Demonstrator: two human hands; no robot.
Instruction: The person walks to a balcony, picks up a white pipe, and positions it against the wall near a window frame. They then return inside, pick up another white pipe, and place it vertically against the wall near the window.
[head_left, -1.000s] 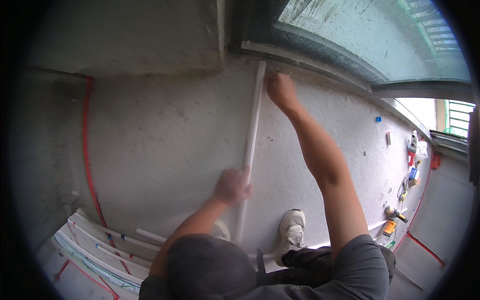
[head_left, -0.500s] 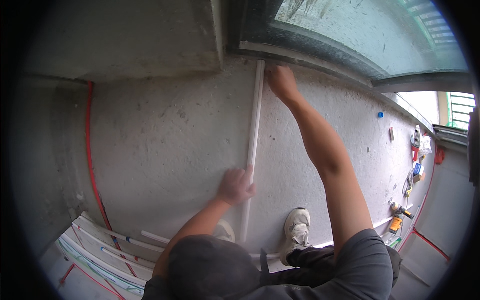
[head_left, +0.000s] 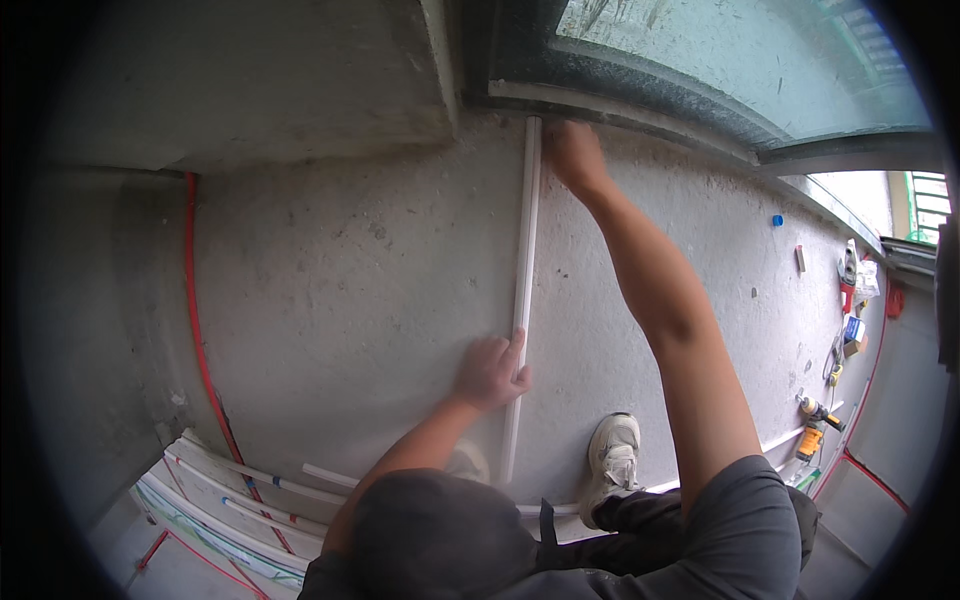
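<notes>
A long white plastic trunking strip (head_left: 527, 220) lies on the concrete floor, running from just below the window frame down toward my feet. My left hand (head_left: 490, 373) is on its nearer part, with forefinger and thumb laid over the strip and the other fingers bent beside it. At the far end, my right hand (head_left: 575, 152) is closed close against the strip's right side. Its fingertips are blurred, and whatever they hold is hidden.
Grey walls and a framed glass pane (head_left: 700, 65) bound the far side. A red pipe (head_left: 195, 300) runs along the left, near several white lengths (head_left: 255, 505). At right lie a yellow-black power tool (head_left: 812, 440), a blue cap (head_left: 777, 221) and a small box (head_left: 853, 330).
The whole view has shifted slightly, so things sit a little further right. Both hands stay at about the same places along the strip; the left one looks sharper now.
</notes>
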